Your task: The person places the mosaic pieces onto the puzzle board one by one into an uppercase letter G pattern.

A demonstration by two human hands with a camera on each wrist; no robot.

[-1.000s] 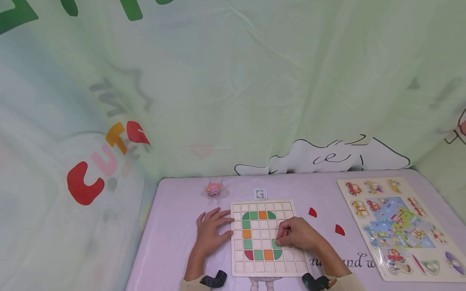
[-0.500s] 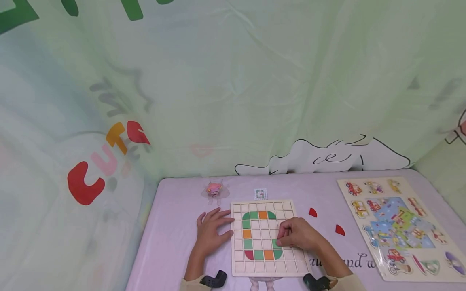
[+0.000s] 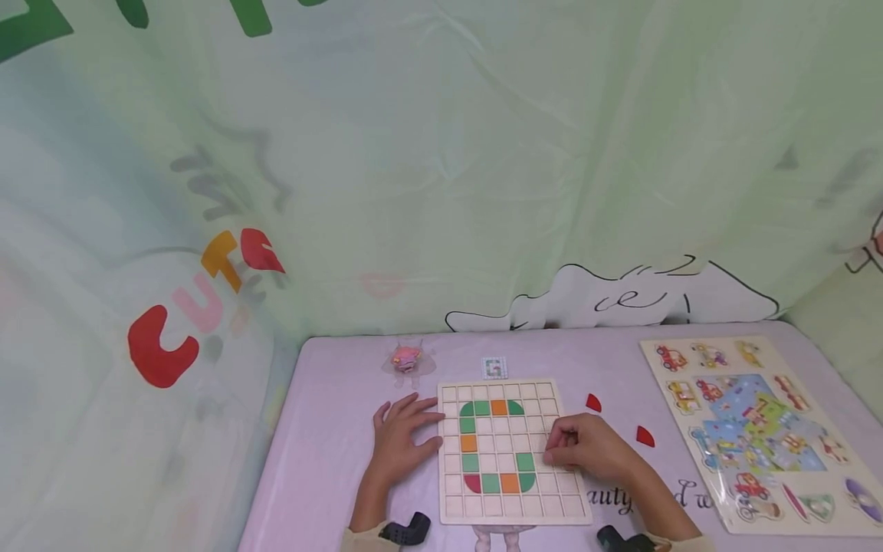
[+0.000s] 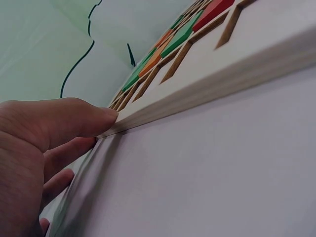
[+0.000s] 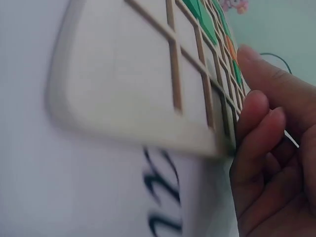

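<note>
Left fingers (image 4: 74, 121) straight, tips pressed to grid board's (image 3: 545, 502) left edge, holding nothing. Right hand (image 3: 586, 448) loosely curled over board's right edge; whether anything pinched, cannot tell. Left hand (image 3: 400, 441) flat on lilac tabletop (image 3: 331, 429). Two red quarter pieces (image 3: 592, 402) loose just right of board, picture puzzle (image 3: 752, 429) well apart.

Pale green printed curtain (image 3: 441, 169) behind lilac table (image 3: 331, 399), soft even light.

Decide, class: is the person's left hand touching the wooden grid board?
Touching. The left wrist view shows the left hand with a fingertip pressed against the edge of the wooden grid board.
</note>
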